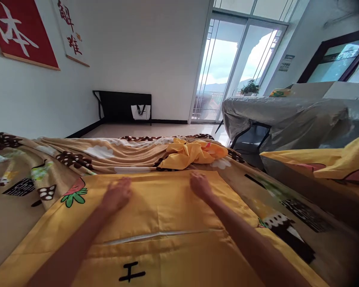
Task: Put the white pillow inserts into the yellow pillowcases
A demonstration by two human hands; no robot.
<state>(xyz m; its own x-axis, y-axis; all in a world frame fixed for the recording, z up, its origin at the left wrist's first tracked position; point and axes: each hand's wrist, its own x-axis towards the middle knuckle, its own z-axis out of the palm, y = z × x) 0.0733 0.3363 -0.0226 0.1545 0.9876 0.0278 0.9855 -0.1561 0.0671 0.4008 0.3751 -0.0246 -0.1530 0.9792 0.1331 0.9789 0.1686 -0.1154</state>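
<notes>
A yellow fabric cover (pixel 143 215) lies spread flat before me, with a printed strawberry at its far left corner and a black printed character near its front. Across its middle runs a long narrow opening with a pale lining showing. My left hand (pixel 117 194) rests on the cover's far left part; motion blurs its fingers. At the far edge, toward the right, my right hand (pixel 200 185) has its fingers curled down onto the yellow fabric. Just beyond that edge lies a crumpled yellow cloth (pixel 194 153).
Beneath everything is a tan patterned blanket (pixel 98 153). More yellow cloth (pixel 332 159) hangs at the right. A plastic-covered table (pixel 281 113) with a potted plant (pixel 250 87) stands behind. A black panel (pixel 116 107) and white bag (pixel 141 112) are by the far wall.
</notes>
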